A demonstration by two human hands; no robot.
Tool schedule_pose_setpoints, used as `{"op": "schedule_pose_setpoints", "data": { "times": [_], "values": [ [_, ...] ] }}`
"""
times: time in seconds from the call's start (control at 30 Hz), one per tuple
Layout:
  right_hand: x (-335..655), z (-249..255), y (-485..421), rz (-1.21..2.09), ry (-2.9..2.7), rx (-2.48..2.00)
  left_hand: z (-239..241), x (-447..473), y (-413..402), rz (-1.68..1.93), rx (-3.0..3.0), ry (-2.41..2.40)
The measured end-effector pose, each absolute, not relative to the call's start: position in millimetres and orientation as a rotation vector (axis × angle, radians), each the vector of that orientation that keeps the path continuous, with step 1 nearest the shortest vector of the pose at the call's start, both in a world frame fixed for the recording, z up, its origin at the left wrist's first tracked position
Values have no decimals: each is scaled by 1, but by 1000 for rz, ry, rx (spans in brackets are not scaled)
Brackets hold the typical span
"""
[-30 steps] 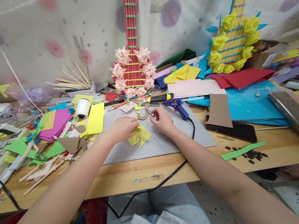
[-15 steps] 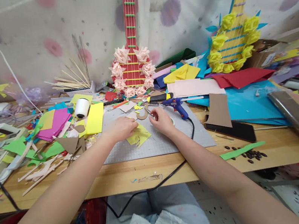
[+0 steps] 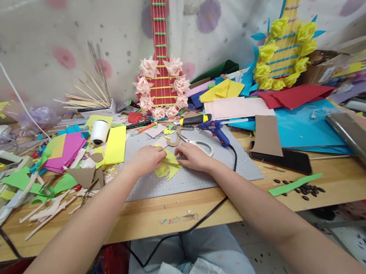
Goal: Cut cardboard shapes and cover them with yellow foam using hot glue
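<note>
A cut piece of thin yellow sheet (image 3: 171, 171), with a ragged lower edge, lies between my hands over the grey cutting mat (image 3: 204, 179). My left hand (image 3: 149, 158) has its fingers closed on the upper left of the sheet. At the sheet's right edge, the bent fingers of my right hand (image 3: 193, 156) pinch it. Scissors with pale handles (image 3: 205, 147) rest on the mat just beyond my right hand. A curved brown cardboard piece (image 3: 172, 139) sits past the sheet, close to small yellow bits.
A blue glue gun (image 3: 215, 132) stands right of the scissors, its black cable crossing the table edge. A yellow-black cutter (image 3: 196, 119) lies behind. Farther back are a red paper guitar (image 3: 167, 72) and a yellow one (image 3: 284, 57). A phone (image 3: 285, 162) is at right.
My right hand has moved left from the scissors to the yellow sheet. The scissors now lie on the mat, and the sheet has shifted slightly and looks more folded.
</note>
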State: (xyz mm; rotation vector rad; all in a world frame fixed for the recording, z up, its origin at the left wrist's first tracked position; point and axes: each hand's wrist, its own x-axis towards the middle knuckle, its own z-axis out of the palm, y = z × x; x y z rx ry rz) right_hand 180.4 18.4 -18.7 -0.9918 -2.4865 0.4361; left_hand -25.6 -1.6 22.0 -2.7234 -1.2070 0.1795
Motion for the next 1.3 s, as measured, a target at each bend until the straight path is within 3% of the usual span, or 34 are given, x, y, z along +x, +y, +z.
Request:
{"op": "schedule_pose_setpoints", "data": {
  "times": [0.67, 0.87, 1.03, 1.3],
  "values": [
    [182, -17, 17, 496, -2507, -1041, 21, -30, -6, 19, -2775, -1377],
    [184, -17, 20, 586, -2439, -1011, 20, -43, 2, -487, -2482, -1949],
    [182, -25, 25, 683, -2235, -1106, 6, -51, 26, -507, -2343, -2540],
    [178, -27, 24, 694, -2143, -1131, 0, -46, 41, -576, -2264, -2768]
  ]
}}
